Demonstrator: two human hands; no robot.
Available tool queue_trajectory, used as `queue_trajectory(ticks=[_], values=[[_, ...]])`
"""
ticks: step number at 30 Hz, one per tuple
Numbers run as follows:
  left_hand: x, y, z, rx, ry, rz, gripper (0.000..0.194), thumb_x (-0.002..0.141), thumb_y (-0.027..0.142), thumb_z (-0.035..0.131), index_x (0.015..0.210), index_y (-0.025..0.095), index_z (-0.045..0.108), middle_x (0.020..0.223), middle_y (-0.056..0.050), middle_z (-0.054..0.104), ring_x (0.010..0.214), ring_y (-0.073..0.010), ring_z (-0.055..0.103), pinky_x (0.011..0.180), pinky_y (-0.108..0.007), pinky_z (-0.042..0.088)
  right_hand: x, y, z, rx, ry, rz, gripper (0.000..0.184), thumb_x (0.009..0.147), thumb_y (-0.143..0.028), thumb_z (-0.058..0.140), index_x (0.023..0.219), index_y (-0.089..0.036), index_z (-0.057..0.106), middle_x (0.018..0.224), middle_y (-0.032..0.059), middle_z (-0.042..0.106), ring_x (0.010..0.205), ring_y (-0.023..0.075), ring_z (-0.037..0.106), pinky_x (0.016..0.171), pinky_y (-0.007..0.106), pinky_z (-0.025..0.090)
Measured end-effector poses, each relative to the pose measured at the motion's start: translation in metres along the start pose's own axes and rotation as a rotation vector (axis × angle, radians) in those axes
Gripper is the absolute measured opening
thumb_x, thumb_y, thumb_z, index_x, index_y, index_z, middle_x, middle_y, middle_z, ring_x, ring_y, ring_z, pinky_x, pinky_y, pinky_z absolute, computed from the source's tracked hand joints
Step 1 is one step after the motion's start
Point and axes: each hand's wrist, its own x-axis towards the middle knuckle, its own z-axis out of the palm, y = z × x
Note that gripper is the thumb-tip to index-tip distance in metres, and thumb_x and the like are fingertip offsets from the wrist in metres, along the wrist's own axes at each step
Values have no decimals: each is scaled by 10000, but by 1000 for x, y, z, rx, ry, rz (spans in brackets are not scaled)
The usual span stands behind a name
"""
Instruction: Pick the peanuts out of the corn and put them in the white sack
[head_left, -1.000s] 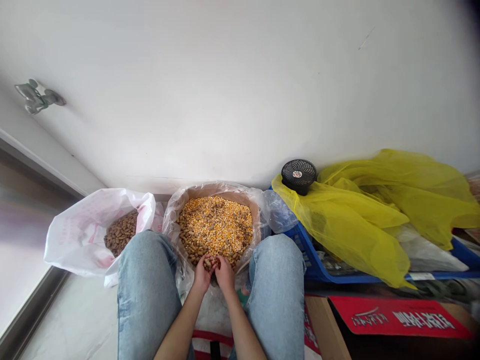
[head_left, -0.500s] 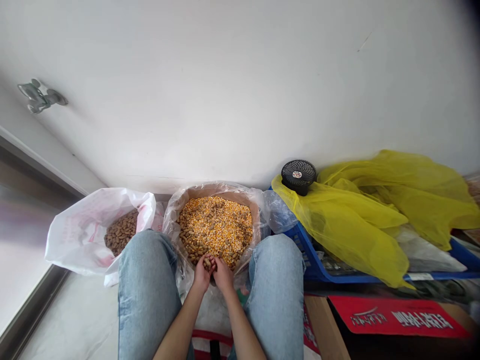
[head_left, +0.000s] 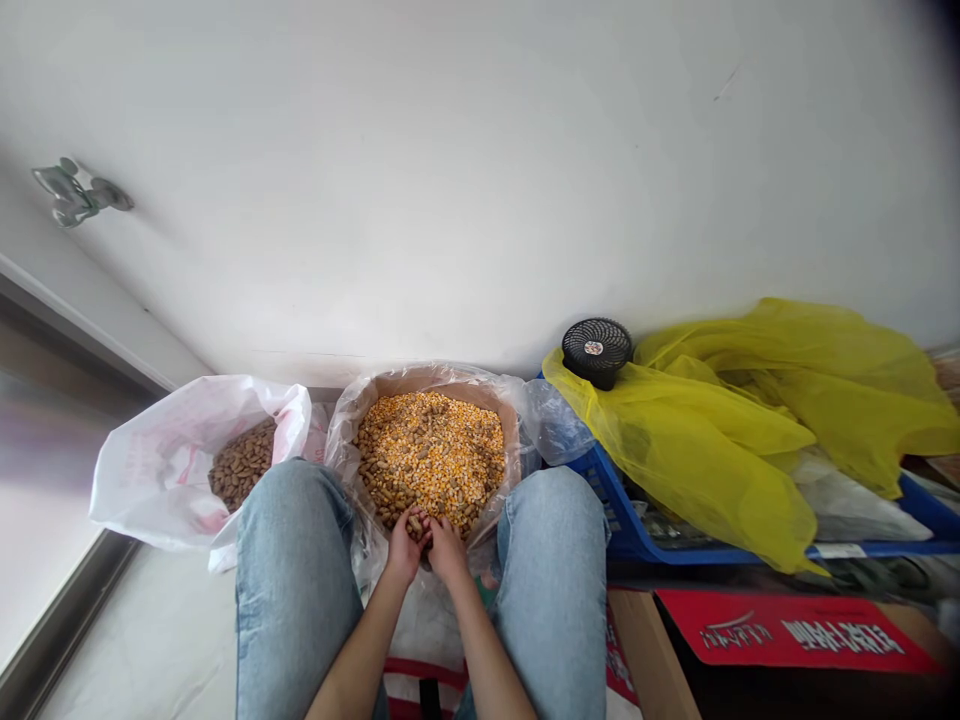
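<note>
Yellow maize kernels (head_left: pixel 435 450) fill lined sack (head_left: pixel 442 379); left hand (head_left: pixel 406 548), right hand (head_left: pixel 448 550) cupped together, clasping brown nuts (head_left: pixel 415 525) at near rim.

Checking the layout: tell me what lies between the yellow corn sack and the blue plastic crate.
A crumpled clear plastic bag between corn sack and crate, head view.

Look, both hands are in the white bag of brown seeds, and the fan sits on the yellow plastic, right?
Not quite. The head view shows the left hand and right hand are at the corn bag, not the white bag. The fan does sit on the yellow plastic.
</note>
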Motion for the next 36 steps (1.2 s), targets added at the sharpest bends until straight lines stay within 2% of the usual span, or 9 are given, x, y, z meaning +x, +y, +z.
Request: queue_trajectory(ticks=[5, 11, 20, 27, 32, 36], values=[[-1, 0, 2, -5, 1, 8, 137, 768, 169, 431, 695, 154, 546, 616, -15, 562, 531, -96, 539, 485, -208, 437, -1, -2, 1, 48, 52, 3, 406, 704, -26, 363, 1001, -207, 572, 1022, 95, 560, 945, 213, 512, 781, 309, 379], [-1, 1, 1, -15, -20, -1, 142, 764, 165, 436, 681, 162, 552, 618, -22, 557, 533, -107, 532, 478, -211, 431, 2, 0, 5, 131, 134, 48, 313, 704, -58, 387, 880, -186, 613, 934, 95, 591, 877, 199, 543, 758, 291, 394], [1, 1, -1, -29, 7, 2, 123, 767, 178, 442, 715, 159, 552, 639, -15, 559, 551, -102, 538, 510, -218, 443, 12, 10, 7, 374, 260, 59, 231, 651, -71, 420, 736, -168, 611, 793, 71, 627, 796, 189, 571, 725, 273, 424], [2, 2, -1, -54, 5, -1, 127, 771, 167, 432, 711, 148, 543, 628, -6, 550, 526, -87, 530, 494, -205, 436, 15, 15, 8, 631, 360, 89, 278, 638, -100, 434, 837, -150, 622, 871, 82, 657, 832, 185, 592, 783, 303, 432], [0, 3, 0, -59, 15, -7, 123, 769, 165, 436, 712, 150, 544, 628, -9, 555, 528, -92, 532, 497, -210, 441, 19, 18, 8, 797, 362, 91, 317, 642, -128, 416, 878, -158, 626, 915, 75, 659, 861, 173, 592, 819, 310, 427], [0, 3, 1, -50, 4, -10, 119, 766, 160, 434, 712, 150, 540, 624, -5, 550, 517, -87, 522, 492, -206, 435, 22, 16, 7, 1087, 375, 135, 271, 641, -251, 499, 862, -174, 636, 898, 70, 663, 844, 187, 604, 785, 325, 455]])
